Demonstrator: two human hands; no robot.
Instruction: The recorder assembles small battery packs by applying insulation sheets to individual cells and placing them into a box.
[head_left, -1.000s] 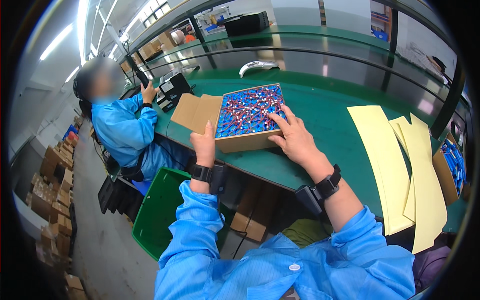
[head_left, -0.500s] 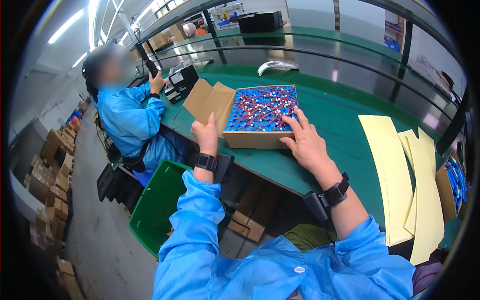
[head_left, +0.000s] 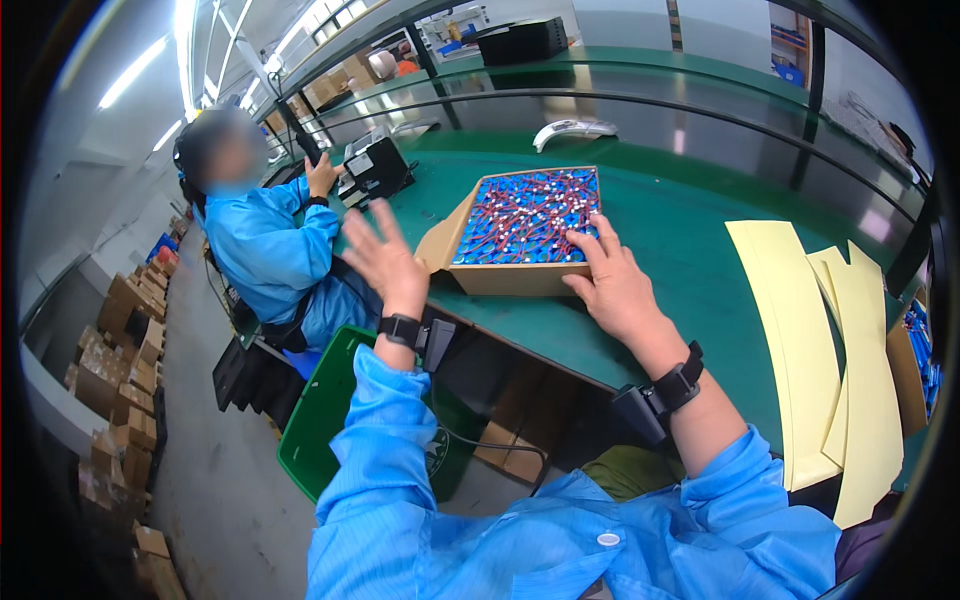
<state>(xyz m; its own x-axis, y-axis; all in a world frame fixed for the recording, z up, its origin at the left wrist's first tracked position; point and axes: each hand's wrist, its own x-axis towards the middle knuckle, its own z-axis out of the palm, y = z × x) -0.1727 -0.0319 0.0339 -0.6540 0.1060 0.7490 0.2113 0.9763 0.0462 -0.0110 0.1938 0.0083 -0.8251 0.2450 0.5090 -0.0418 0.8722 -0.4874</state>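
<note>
Your right hand (head_left: 612, 285) is lying flat on the near right corner of the box (head_left: 520, 245), fingers spread and resting on the rim and on the blue parts (head_left: 530, 215) inside; it is gripping nothing, only pressing down. Your left hand (head_left: 385, 262) is hovering in the air just left of the box, palm open, fingers fanned wide, holding nothing and touching nothing. It is sitting close to the box's open flap (head_left: 443, 240), which is hanging outward on the left side.

The box is sitting on the green table (head_left: 690, 250), near its front edge, and it is packed tight with blue parts topped by red and white wires. Both your wrists are wearing black bands, and your sleeves are light blue.

To the right of the box, well apart from it, yellow sheets (head_left: 800, 320) are lying spread on the table. Below the table edge, under your left arm, a green bin (head_left: 320, 420) is standing on the floor. Further left, a person in blue (head_left: 265, 240) is sitting at the same table, one hand raised to a black device (head_left: 375, 165). Cartons (head_left: 125, 330) are stacked along the far left wall.
</note>
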